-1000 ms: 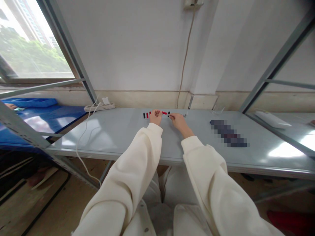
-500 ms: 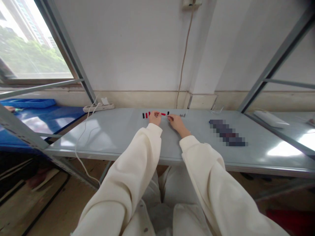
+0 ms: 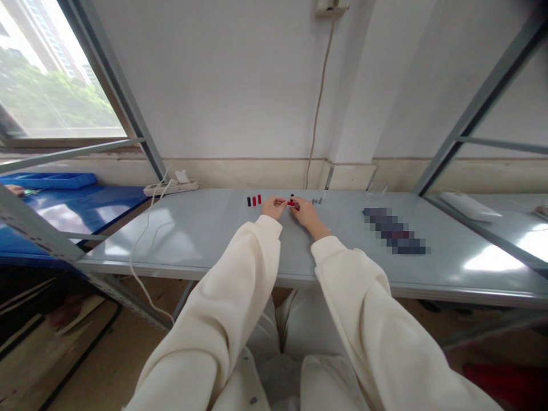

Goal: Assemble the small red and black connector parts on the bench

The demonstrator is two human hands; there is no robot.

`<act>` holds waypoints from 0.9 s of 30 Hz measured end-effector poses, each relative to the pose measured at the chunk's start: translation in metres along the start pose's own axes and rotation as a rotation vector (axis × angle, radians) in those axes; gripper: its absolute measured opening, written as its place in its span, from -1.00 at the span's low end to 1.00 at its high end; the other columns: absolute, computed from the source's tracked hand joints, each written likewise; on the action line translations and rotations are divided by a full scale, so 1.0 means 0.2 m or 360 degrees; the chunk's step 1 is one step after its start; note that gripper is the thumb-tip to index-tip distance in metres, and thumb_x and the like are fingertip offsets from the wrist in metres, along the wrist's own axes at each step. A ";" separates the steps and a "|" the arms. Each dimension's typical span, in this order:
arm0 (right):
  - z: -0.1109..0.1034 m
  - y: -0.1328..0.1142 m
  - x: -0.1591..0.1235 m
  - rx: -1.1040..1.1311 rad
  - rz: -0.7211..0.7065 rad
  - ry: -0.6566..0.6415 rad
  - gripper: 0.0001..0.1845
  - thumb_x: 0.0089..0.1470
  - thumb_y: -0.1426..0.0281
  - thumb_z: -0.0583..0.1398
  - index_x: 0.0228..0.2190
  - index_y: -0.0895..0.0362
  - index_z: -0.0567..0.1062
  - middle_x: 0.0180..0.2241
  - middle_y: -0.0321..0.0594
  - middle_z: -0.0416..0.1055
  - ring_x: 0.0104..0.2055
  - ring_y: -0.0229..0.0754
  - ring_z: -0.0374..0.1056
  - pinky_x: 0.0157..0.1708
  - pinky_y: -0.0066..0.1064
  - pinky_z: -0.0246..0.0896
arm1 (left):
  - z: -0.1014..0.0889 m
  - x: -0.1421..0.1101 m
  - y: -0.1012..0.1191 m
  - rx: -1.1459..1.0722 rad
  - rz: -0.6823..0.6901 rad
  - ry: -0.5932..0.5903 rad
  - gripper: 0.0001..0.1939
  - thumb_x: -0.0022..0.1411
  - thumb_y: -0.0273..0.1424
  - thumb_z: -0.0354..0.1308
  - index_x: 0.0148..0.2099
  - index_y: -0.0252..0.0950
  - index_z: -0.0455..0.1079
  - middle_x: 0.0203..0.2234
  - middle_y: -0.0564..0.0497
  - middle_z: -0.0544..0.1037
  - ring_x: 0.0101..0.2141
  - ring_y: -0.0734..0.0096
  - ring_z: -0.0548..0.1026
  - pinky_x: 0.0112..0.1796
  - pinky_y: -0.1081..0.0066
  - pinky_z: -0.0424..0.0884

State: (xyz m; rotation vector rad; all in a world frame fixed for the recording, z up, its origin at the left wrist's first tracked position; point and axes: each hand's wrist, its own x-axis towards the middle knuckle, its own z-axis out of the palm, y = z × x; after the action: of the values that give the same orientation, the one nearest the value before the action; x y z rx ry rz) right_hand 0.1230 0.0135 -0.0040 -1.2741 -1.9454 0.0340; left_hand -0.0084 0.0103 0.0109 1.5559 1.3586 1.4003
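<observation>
A small red cylinder (image 3: 290, 203) spans the gap between my two hands above the grey table. My left hand (image 3: 273, 207) pinches its left end with closed fingertips. The fingers of my right hand (image 3: 305, 212) are closed around its right end and hide part of it. Left of my left hand stand two red cylinders (image 3: 257, 200) and a black cylinder (image 3: 249, 201) in a row. Another small black piece (image 3: 291, 196) shows just behind my right fingertips. Several tiny grey metal pieces (image 3: 317, 201) sit right of my right hand.
The grey table (image 3: 205, 228) runs against the wall. A white power strip (image 3: 171, 186) with a cable is at its back left. A clear container (image 3: 377, 192) stands at back right, near a blurred dark object (image 3: 396, 231). Metal frame posts rise on both sides.
My right hand has moved slightly left and now grips the red cylinder, which was in my left hand alone. My left hand has shifted a little right, exposing more of the standing cylinders.
</observation>
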 end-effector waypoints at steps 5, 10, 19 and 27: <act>0.02 0.02 0.00 0.0028 -0.0013 0.0015 -0.60 -0.15 0.54 0.11 -0.17 0.23 0.38 -0.30 -0.07 0.41 -0.38 -0.22 0.31 -0.27 -0.31 0.24 | -0.01 -0.02 0.03 0.0407 0.0226 -0.0088 -0.93 -0.01 -0.47 0.13 -0.39 -0.37 0.37 -0.47 -0.03 0.49 -0.48 0.51 0.40 -0.32 0.40 0.36; 0.03 0.02 0.00 0.0071 -0.0004 0.0076 -0.52 -0.15 0.50 0.10 -0.10 0.27 0.29 -0.25 -0.05 0.34 -0.46 -0.29 0.26 -0.28 -0.34 0.23 | -0.10 0.10 0.13 0.0956 0.0576 -0.0207 -0.91 0.04 -0.42 0.11 -0.36 -0.29 0.40 -0.35 -0.01 0.48 -0.28 0.41 0.38 -0.17 0.35 0.28; 0.03 0.01 -0.01 0.0014 -0.0017 0.0070 -0.57 -0.13 0.47 0.07 -0.13 0.24 0.31 -0.27 -0.09 0.32 -0.50 -0.30 0.19 -0.27 -0.34 0.20 | -0.32 0.31 0.26 0.1836 0.0499 -0.0458 -0.91 -0.04 -0.39 0.17 -0.43 -0.28 0.44 -0.19 -0.09 0.38 -0.05 0.10 0.20 -0.08 0.09 0.10; 0.02 0.00 -0.01 -0.0040 0.0012 -0.0013 -0.61 -0.11 0.48 0.07 -0.16 0.26 0.33 -0.29 -0.10 0.31 -0.49 -0.31 0.18 -0.26 -0.34 0.18 | -0.32 0.32 0.16 0.1883 0.0464 -0.0489 -0.89 -0.02 -0.39 0.14 -0.38 -0.27 0.45 -0.16 -0.10 0.36 -0.04 0.10 0.17 -0.06 0.08 0.05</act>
State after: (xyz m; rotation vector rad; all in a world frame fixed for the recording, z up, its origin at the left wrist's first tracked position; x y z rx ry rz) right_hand 0.1208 0.0131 -0.0072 -1.2998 -1.9534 0.0183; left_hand -0.0663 0.0514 0.0752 2.6323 1.9262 0.3386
